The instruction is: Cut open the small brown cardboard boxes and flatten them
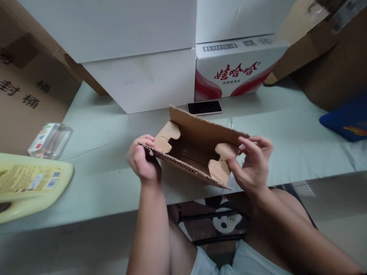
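Between my two hands is a small brown cardboard box [205, 128], its top open and its long side walls standing up. A notched flap [168, 133] leans inward at its left end, and another notched flap [220, 168] does so at the right end. My left hand [145, 158] grips the near left corner, fingers wrapped round the edge. At the right end, my right hand [254, 160] pinches the flap and the far wall's corner. The box's inside looks dark, and its floor is partly hidden by the near wall.
Behind the box lies a phone [204, 107] on the pale green table cover [298, 133]. White cartons [143, 82] and a red-and-white carton [235, 72] stand at the back. A clear container [51, 140] and a yellow bottle [31, 187] lie left; a blue object [346, 120] is right.
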Tool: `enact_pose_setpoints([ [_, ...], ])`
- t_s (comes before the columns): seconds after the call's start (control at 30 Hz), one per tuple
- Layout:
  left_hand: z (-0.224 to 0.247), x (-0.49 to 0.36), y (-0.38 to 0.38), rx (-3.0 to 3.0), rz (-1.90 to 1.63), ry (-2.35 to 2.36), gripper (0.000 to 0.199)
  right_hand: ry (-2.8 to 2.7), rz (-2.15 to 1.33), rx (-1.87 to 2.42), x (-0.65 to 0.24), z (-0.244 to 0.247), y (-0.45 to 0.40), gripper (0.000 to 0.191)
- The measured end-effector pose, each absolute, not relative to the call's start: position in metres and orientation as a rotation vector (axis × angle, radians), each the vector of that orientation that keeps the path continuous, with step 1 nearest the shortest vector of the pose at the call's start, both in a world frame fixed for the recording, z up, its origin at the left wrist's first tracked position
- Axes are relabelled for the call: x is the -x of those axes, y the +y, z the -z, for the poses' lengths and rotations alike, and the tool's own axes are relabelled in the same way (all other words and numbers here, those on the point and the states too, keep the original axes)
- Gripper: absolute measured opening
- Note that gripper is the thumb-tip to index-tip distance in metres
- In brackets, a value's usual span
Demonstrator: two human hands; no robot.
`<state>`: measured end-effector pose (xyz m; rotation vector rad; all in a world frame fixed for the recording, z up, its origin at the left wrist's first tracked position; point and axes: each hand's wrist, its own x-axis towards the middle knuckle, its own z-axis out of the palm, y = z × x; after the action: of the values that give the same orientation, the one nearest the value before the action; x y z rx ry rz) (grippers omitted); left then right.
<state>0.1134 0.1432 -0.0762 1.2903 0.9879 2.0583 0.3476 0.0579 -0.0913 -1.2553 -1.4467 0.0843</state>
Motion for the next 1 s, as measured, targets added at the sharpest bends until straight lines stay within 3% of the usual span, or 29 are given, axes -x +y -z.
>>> enact_pose_setpoints([
  [0.1,0.080,-0.118,0.143,-1.314,-2.048,0.964,0.035,-1.375,-0.259,1.241,-0.348,0.094,0.059,0.076],
  [0.13,0.081,-0.118,0.144,-1.311,-2.036,0.975,0.033,-1.397,-0.367,1.216,-0.348,0.093,0.059,0.072],
  [0.23,0.084,-0.116,0.145,-1.347,-1.990,1.064,0.023,-1.516,-0.514,1.155,-0.351,0.092,0.060,0.034],
  [0.3,0.085,-0.113,0.146,-1.469,-1.941,1.174,0.028,-1.555,-0.512,1.129,-0.353,0.093,0.060,0.022],
  [0.47,0.082,-0.104,0.146,-1.854,-1.686,1.339,0.023,-1.502,-0.608,1.028,-0.356,0.097,0.059,0.034],
  [0.67,0.083,-0.100,0.147,-1.843,-1.579,1.360,0.024,-1.532,-0.629,1.036,-0.356,0.099,0.056,0.034],
  [0.8,0.085,-0.091,0.152,-1.668,-1.651,1.465,0.024,-1.276,-0.741,1.090,-0.354,0.115,0.061,0.054],
  [1.0,0.092,-0.079,0.163,-1.184,-1.910,1.557,0.028,-1.218,-1.247,1.194,-0.353,0.123,0.073,0.060],
])
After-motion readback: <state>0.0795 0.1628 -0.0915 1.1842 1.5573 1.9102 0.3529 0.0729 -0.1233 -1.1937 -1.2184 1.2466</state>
